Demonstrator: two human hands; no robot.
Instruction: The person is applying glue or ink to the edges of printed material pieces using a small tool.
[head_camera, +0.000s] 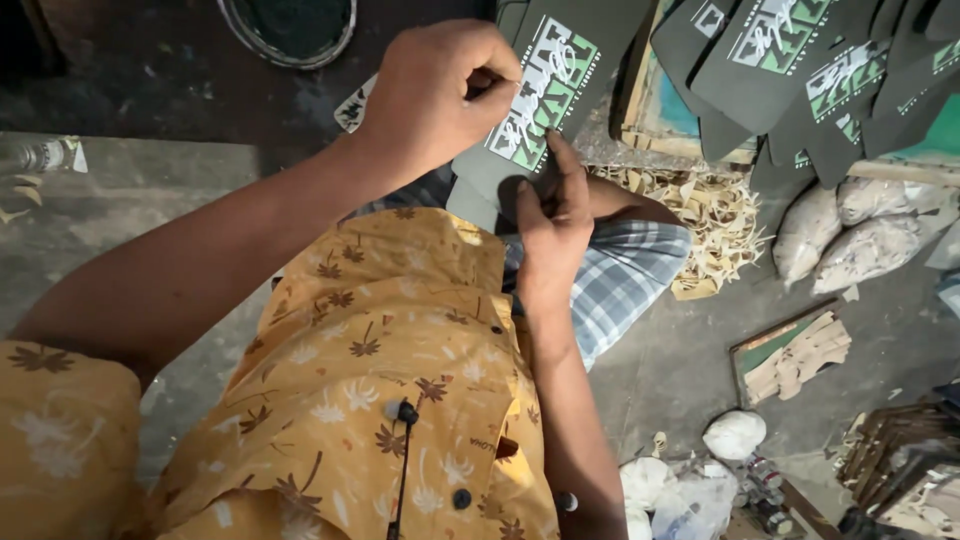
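left hand (440, 95): clenched, pinching the printed dark sheet (545, 95) at its upper edge | right hand (552, 225): gripping the sheet's lower edge above the lap | progress: one sheet in hand; printed pile (800, 70) fanned at right

Held sleeve (545, 95): dark grey-black, with a green-and-white print.
Stacked sleeves (800, 70): the same dark grey, same green-and-white print.
Shirt (380, 380): mustard yellow, patterned with brown and white palm shapes.
Wrap cloth (625, 280): blue-grey and white checks.
Paper scraps (715, 215): pale tan.
Floor (680, 370): dull grey.
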